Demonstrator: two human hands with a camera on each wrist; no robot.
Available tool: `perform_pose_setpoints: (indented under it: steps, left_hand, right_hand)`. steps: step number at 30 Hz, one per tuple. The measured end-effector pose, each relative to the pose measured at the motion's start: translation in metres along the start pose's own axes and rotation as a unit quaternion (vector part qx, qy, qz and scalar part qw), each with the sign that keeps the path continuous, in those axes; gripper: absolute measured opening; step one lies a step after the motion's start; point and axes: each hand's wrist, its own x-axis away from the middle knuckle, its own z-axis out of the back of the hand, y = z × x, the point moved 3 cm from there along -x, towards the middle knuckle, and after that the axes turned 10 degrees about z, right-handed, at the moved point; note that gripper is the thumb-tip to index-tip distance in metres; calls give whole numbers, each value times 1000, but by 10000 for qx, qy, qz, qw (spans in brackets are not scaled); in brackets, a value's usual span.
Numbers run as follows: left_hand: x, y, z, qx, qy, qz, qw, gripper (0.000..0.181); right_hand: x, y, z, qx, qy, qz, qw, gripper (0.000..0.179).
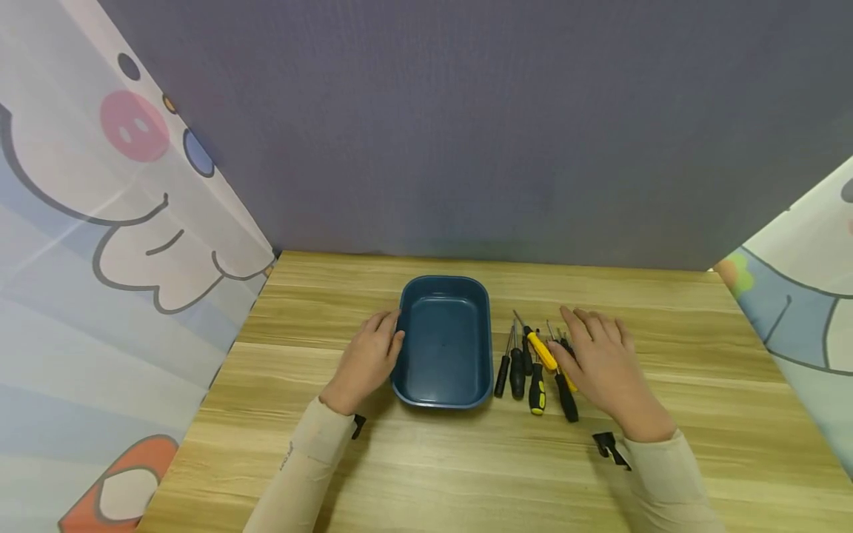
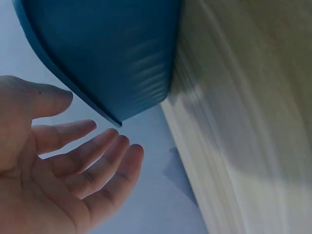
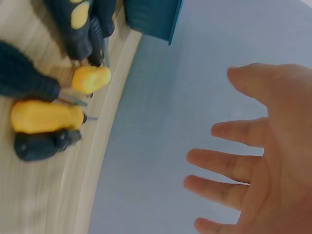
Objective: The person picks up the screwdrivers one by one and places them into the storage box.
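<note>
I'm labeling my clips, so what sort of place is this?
Probably an indoor tabletop work area: a wood-grain table bears a blue tray and several screwdrivers, with cartoon-printed sheeting at the sides.

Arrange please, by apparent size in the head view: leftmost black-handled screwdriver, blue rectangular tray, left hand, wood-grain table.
1. Wood-grain table
2. Blue rectangular tray
3. Left hand
4. Leftmost black-handled screwdriver

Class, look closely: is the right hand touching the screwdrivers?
Apart: the right wrist view shows open space between the right hand's fingertips and the screwdrivers.
</note>
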Motion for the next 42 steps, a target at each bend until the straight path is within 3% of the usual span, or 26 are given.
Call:
perform_pose_setpoints:
  steps: [14,24,42]
  left_hand:
    - [0,-12,-3,502,171,72,9986,32]
    - [1,-13,-1,478,137,78,9987,32]
    - [-1,-10,-2,437,104,48,9990,33]
  right_hand:
    - [17,24,-9,191,-444,-311,9983,41]
    - [22,36,-26,-207,-595,-497,9968,14]
    - [14,41,-43,-861,-1112,-1480,9789,23]
